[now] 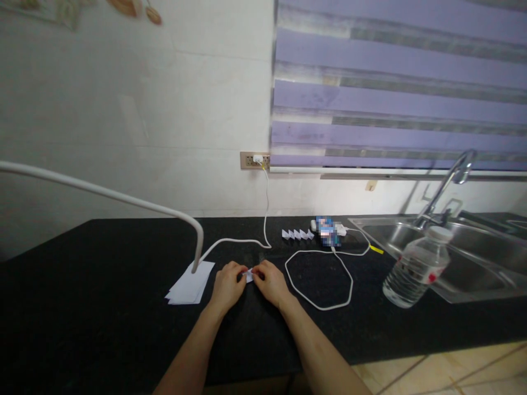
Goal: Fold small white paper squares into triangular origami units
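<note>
Between my two hands is a small folded piece of white paper (249, 276), just above or on the black countertop. My left hand (229, 284) pinches its left side between thumb and fingers. On the right side, my right hand (269, 282) grips it the same way. The fingers cover much of the paper, so its exact shape is hard to make out. To the left of my left hand lies a stack of white paper sheets (189, 285). Beyond my right hand, several small folded white paper pieces (297, 235) stand in a row.
A white cable (317, 309) loops right of my hands, joined to a blurred device (328, 230). A large water bottle (418, 269) stands by the steel sink (453, 293). A thick white bent tube (123, 198) crosses over the paper stack. An outlet (249, 160) is on the wall.
</note>
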`<act>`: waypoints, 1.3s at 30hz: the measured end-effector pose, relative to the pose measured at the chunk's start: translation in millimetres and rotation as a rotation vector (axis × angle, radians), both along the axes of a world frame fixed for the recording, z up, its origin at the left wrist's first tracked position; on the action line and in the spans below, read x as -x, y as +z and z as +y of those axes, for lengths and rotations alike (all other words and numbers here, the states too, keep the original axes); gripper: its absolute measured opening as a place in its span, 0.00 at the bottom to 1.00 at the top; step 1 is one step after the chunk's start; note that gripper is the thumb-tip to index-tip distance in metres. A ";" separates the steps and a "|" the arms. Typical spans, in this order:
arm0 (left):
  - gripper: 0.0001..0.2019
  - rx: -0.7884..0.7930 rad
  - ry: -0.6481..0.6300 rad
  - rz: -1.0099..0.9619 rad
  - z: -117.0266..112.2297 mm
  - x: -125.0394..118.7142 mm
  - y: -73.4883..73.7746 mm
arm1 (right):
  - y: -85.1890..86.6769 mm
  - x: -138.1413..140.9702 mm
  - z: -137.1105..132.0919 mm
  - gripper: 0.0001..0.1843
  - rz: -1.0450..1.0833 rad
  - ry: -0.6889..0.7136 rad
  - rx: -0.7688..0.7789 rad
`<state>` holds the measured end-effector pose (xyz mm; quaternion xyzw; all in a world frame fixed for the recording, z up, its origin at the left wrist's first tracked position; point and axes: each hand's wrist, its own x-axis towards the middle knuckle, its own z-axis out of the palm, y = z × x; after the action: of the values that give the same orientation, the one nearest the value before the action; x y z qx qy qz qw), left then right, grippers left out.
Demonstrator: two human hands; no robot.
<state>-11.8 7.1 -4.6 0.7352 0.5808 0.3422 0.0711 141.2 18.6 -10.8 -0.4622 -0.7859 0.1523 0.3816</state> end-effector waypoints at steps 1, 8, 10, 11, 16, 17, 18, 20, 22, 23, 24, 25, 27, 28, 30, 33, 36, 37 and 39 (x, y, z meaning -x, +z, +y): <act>0.08 0.008 -0.012 0.007 -0.4 -0.8 -0.1 | -1.2 0.3 0.5 0.07 -0.014 -0.004 -0.003; 0.08 -0.007 -0.041 -0.001 -1.2 -1.8 -0.8 | -2.3 0.2 1.5 0.06 -0.009 0.012 -0.038; 0.08 -0.012 -0.038 -0.006 -1.0 -1.4 -0.8 | -0.1 -0.2 1.1 0.07 0.022 0.026 -0.040; 0.09 -0.018 -0.035 -0.009 -0.9 -1.3 -0.6 | 1.1 -0.3 0.9 0.07 0.037 0.032 -0.041; 0.11 -0.089 0.009 -0.023 0.0 -0.5 0.2 | 4.3 -0.2 1.1 0.07 0.087 0.040 -0.054; 0.11 -0.100 0.018 -0.025 0.2 -0.4 0.4 | 4.4 0.0 1.3 0.07 0.094 0.039 -0.055; 0.11 -0.105 0.023 -0.027 0.3 -0.3 0.6 | 4.4 0.3 1.4 0.07 0.102 0.038 -0.056; 0.11 -0.103 0.022 -0.034 0.2 -0.5 1.3 | 4.4 0.8 1.4 0.07 0.119 0.036 -0.055; 0.11 -0.097 0.020 -0.052 0.0 -0.8 1.9 | 4.7 1.4 1.0 0.07 0.138 0.034 -0.054; 0.11 -0.097 0.018 -0.067 -0.1 -0.9 2.2 | 4.9 1.5 0.8 0.07 0.146 0.034 -0.056; 0.11 -0.097 0.016 -0.085 -0.1 -0.9 2.4 | 5.1 1.4 0.6 0.07 0.153 0.035 -0.058; 0.11 -0.097 0.011 -0.106 0.0 -0.8 2.5 | 5.2 1.1 0.6 0.07 0.161 0.036 -0.061; 0.11 -0.096 0.008 -0.163 0.7 -0.1 2.7 | 5.3 -0.1 1.3 0.07 0.185 0.038 -0.065; 0.11 -0.094 0.015 -0.201 1.3 0.3 3.0 | 5.2 -1.0 2.0 0.07 0.209 0.035 -0.066; 0.10 -0.079 0.047 -0.302 2.4 1.1 4.4 | 4.9 -2.8 3.5 0.08 0.267 0.024 -0.065; 0.10 0.012 0.092 -0.485 2.5 0.5 9.0 | 5.3 -3.2 3.8 0.11 0.323 0.045 -0.045; 0.12 0.134 0.082 -0.576 0.3 -1.9 13.8 | 7.2 -0.7 0.8 0.15 0.324 0.102 -0.018; 0.12 0.164 0.071 -0.578 -0.6 -2.8 14.9 | 8.0 0.3 -0.4 0.16 0.322 0.113 -0.016; 0.13 0.210 0.050 -0.569 -2.5 -4.3 16.4 | 9.2 1.5 -2.0 0.16 0.314 0.127 -0.019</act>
<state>-7.5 4.7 11.8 0.5839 0.5877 0.4741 0.2982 139.7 16.6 -1.6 -0.3785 -0.7456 0.2388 0.4937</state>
